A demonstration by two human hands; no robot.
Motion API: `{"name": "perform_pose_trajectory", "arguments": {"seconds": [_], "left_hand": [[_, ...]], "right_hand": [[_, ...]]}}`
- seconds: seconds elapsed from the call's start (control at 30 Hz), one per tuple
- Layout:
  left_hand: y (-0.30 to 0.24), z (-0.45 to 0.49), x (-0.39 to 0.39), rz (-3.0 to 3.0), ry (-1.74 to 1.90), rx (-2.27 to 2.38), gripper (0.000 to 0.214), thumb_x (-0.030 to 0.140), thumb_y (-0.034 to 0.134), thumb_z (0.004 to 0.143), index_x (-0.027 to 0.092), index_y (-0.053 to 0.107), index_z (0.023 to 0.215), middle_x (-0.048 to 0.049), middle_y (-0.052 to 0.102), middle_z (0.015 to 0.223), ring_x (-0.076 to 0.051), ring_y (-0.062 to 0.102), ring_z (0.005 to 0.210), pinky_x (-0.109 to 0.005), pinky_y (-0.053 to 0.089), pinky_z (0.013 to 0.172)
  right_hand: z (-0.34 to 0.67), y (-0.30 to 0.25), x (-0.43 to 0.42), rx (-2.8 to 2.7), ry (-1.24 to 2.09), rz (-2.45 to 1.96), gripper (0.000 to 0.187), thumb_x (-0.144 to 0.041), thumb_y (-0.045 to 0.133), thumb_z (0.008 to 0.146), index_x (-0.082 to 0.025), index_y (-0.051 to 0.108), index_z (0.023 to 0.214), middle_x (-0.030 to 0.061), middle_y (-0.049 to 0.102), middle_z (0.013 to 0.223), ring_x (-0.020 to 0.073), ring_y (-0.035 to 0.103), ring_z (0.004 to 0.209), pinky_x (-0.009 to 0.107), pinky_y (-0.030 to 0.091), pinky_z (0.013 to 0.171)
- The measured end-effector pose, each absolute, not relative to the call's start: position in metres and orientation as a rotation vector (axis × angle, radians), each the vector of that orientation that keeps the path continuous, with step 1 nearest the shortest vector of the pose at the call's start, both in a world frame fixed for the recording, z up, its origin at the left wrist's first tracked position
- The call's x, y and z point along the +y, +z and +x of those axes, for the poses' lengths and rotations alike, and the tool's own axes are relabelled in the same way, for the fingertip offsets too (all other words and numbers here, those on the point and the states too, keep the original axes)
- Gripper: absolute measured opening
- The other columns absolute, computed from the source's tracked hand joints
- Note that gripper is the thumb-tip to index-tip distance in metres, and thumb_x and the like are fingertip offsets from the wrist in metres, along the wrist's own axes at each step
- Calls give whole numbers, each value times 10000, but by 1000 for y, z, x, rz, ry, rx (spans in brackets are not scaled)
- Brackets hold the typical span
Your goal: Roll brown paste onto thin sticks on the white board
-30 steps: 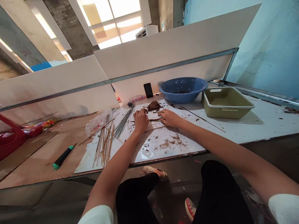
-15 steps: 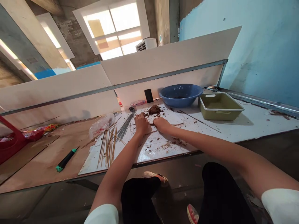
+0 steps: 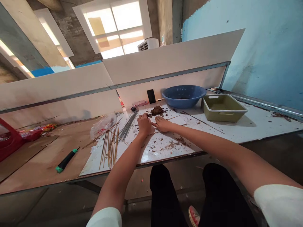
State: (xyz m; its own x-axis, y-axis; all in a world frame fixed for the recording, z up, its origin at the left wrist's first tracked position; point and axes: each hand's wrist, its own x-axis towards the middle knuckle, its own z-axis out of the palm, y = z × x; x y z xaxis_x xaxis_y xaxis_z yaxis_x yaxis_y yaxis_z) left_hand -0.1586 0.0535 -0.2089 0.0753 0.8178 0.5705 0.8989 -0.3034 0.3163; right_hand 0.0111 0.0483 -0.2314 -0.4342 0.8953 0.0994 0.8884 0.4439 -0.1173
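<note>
A crumbly brown lump, like clay or dough, sits on the white board just beyond my hands. My left hand is closed, its fingers bent down over one end of a thin stick. My right hand lies flat across the same stick with its fingers stretched out, and the stick's far end shows to the right of it. Brown crumbs are scattered over the board around both hands. What lies under the fingers is hidden.
Left of my hands lie brown sticks, thin wires, a plastic bag and a black-green tool. A phone leans at the back, near a blue basin and a green bin. A long thin rod lies to the right.
My right hand has flattened, its fingers reaching further out over the stick. The left hand has barely moved. My left leg has shifted to the right below the table.
</note>
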Motion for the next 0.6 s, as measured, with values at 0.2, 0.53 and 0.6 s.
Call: {"name": "perform_pose_trajectory", "arguments": {"seconds": [0.2,0.53,0.6], "left_hand": [[-211,-159,57,-2184,-1073,-1766,328,88,556,1021,217,707,1283,-154,804,1234,-361,661,1311,-476,496,1116],[-217,-159,62,-2211,-1097,-1694,290,77,558,988,217,720,1185,-153,798,1181,-377,638,1257,-500,491,1129],[-218,-162,64,-2215,-1102,-1692,284,77,557,988,219,724,1170,-155,795,1182,-374,640,1253,-496,496,1123]], "right_hand": [[18,-240,55,-2544,134,-1522,976,-694,177,1161,43,310,1788,295,260,1879,405,196,1778,559,209,1445],[35,-255,24,-2704,-13,-1418,903,-680,306,1153,-79,310,1826,279,339,1851,441,277,1751,686,232,1408],[18,-241,46,-2710,-40,-1475,835,-642,300,1170,-130,326,1828,259,359,1853,427,275,1755,710,192,1404]]}}
